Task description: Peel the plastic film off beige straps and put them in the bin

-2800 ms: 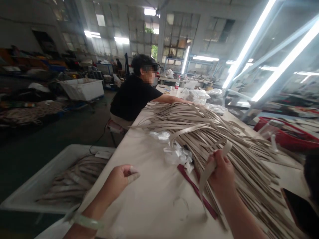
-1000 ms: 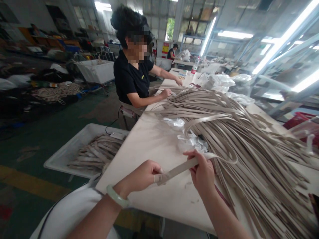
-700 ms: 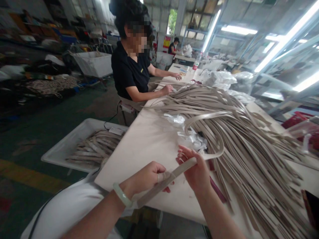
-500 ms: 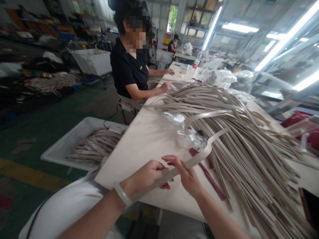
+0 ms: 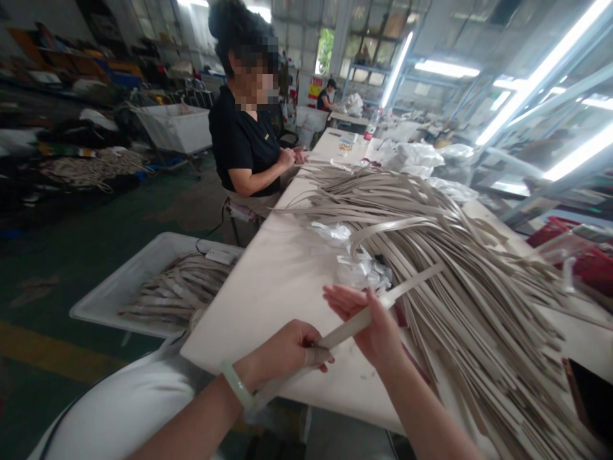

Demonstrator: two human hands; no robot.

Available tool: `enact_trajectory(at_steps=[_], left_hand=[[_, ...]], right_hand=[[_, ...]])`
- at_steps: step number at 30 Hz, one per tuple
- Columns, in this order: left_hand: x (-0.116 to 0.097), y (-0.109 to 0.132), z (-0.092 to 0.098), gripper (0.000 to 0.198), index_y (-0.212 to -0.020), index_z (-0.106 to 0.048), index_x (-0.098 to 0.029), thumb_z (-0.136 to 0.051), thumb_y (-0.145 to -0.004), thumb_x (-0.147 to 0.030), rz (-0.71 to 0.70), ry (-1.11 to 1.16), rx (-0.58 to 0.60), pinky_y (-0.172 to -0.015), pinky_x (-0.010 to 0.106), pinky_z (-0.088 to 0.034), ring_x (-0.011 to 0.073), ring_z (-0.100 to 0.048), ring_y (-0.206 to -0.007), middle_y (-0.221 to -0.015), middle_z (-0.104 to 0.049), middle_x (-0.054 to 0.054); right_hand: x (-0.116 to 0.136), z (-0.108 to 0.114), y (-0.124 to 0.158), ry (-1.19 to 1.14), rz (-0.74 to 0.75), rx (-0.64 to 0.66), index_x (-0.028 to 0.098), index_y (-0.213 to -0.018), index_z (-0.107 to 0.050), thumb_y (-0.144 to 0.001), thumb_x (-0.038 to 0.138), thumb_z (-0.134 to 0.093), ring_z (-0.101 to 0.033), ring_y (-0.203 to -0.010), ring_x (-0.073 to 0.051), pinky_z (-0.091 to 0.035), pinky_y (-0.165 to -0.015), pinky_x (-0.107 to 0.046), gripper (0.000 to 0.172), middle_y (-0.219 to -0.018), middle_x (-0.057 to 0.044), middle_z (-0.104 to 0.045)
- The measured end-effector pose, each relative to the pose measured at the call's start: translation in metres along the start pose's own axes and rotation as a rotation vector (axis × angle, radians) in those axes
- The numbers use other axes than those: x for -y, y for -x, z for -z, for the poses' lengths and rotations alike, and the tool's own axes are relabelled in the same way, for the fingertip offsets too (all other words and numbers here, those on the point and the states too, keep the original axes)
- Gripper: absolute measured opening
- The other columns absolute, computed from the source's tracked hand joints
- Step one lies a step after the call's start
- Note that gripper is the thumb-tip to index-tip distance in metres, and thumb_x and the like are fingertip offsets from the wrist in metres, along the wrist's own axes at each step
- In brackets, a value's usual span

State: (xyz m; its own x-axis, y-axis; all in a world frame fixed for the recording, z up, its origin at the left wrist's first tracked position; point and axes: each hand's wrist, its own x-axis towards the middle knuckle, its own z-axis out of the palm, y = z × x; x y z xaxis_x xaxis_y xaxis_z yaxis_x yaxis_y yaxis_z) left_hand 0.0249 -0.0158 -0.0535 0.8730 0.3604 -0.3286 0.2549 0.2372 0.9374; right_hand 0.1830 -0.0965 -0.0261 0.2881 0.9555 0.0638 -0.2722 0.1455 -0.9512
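Left grip (image 5: 282,351) closed around beige strap (image 5: 347,331). Right grip (image 5: 368,322) open, palm against same strap, whose far end extends beyond right grip, over strap pile (image 5: 479,332). Bare surface (image 5: 268,319) lies beneath both grips.

A white tub (image 5: 103,306) (strips (image 5: 177,294) inside) flanks the table (image 5: 258,319).

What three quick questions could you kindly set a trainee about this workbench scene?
1. Which hand wears the pale green bangle? A. the left hand B. the right hand
2. True or false: the white tub stands on the table.
3. What long item runs through both hands?

Key: 1. A; 2. false; 3. a beige strap
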Motion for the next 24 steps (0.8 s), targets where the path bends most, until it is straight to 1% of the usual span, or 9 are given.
enact_trajectory(at_steps=[2,6,7,9,11,14,16,18,24], left_hand=[[-0.002,-0.001,-0.001,0.024,-0.074,-0.075,-0.01,-0.075,-0.069,-0.033,-0.059,-0.021,-0.025,-0.066,0.026,-0.045,0.018,-0.064,-0.067,-0.07,-0.071,0.008],[-0.008,0.0,-0.002,0.016,-0.077,-0.073,-0.011,-0.07,-0.071,-0.026,-0.295,0.091,-0.053,-0.071,0.028,-0.047,0.0191,-0.064,-0.075,-0.079,-0.072,0.007],[-0.008,0.001,-0.001,0.016,-0.077,-0.073,-0.012,-0.069,-0.072,-0.026,-0.318,0.094,-0.055,-0.072,0.028,-0.047,0.0189,-0.063,-0.076,-0.08,-0.072,0.007],[-0.008,0.002,0.001,0.018,-0.074,-0.072,-0.011,-0.071,-0.074,-0.028,-0.266,0.072,-0.098,-0.068,0.027,-0.046,0.0178,-0.062,-0.071,-0.074,-0.07,0.007],[-0.007,0.003,0.003,0.023,-0.072,-0.071,-0.01,-0.074,-0.073,-0.033,-0.185,0.06,-0.168,-0.063,0.026,-0.044,0.0157,-0.059,-0.063,-0.066,-0.066,0.005],[-0.007,0.003,0.002,0.024,-0.08,-0.072,-0.01,-0.075,-0.071,-0.032,-0.185,0.087,-0.147,-0.062,0.025,-0.044,0.0147,-0.057,-0.064,-0.071,-0.066,0.004],[-0.009,0.003,0.0,0.025,-0.086,-0.071,-0.01,-0.074,-0.07,-0.029,-0.199,0.073,-0.094,-0.064,0.025,-0.045,0.0158,-0.059,-0.07,-0.079,-0.067,0.004],[-0.011,0.005,0.001,0.026,-0.089,-0.069,-0.011,-0.075,-0.068,-0.025,-0.184,-0.018,-0.076,-0.066,0.025,-0.045,0.0166,-0.06,-0.075,-0.084,-0.068,0.003],[-0.007,0.005,0.017,0.015,-0.083,-0.064,-0.012,-0.057,-0.078,-0.024,-0.116,-0.233,-0.156,-0.065,0.027,-0.045,0.0164,-0.061,-0.072,-0.083,-0.067,0.006]], right_hand=[[0.005,-0.001,-0.001,-0.046,0.057,-0.052,0.021,-0.108,-0.077,-0.101,0.055,-0.038,-0.061,-0.122,-0.027,-0.039,-0.114,-0.046,0.052,-0.119,-0.01,-0.071],[-0.004,-0.008,0.012,0.168,-0.074,0.155,0.021,-0.113,-0.076,-0.102,0.053,-0.038,-0.058,-0.125,-0.028,-0.036,-0.115,-0.047,0.051,-0.126,-0.01,-0.068],[-0.008,-0.008,0.016,0.175,-0.08,0.163,0.022,-0.116,-0.074,-0.102,0.055,-0.037,-0.058,-0.125,-0.028,-0.036,-0.115,-0.048,0.051,-0.129,-0.01,-0.066],[-0.017,-0.007,0.023,0.12,-0.023,0.123,0.025,-0.122,-0.071,-0.1,0.057,-0.039,-0.054,-0.13,-0.027,-0.036,-0.115,-0.047,0.05,-0.135,-0.009,-0.062],[-0.024,-0.006,0.026,0.071,0.029,0.099,0.026,-0.126,-0.068,-0.094,0.056,-0.055,-0.053,-0.131,-0.028,-0.042,-0.111,-0.045,0.045,-0.138,-0.009,-0.06],[-0.031,-0.011,0.023,0.131,0.005,0.078,0.025,-0.112,-0.074,-0.082,0.041,-0.076,-0.067,-0.108,-0.026,-0.056,-0.089,-0.037,0.034,-0.12,-0.01,-0.07],[-0.03,-0.013,0.018,0.176,0.006,-0.018,0.022,-0.095,-0.078,-0.081,0.038,-0.077,-0.071,-0.084,-0.021,-0.058,-0.072,-0.03,0.021,-0.098,-0.009,-0.076],[-0.021,-0.009,0.011,0.206,0.078,-0.158,0.021,-0.085,-0.078,-0.082,0.037,-0.076,-0.069,-0.074,-0.018,-0.057,-0.067,-0.027,0.017,-0.086,-0.007,-0.076],[0.056,0.04,0.003,0.28,0.359,-0.477,0.019,-0.088,-0.075,-0.082,0.034,-0.076,-0.07,-0.082,-0.019,-0.056,-0.067,-0.027,0.016,-0.09,-0.008,-0.076]])
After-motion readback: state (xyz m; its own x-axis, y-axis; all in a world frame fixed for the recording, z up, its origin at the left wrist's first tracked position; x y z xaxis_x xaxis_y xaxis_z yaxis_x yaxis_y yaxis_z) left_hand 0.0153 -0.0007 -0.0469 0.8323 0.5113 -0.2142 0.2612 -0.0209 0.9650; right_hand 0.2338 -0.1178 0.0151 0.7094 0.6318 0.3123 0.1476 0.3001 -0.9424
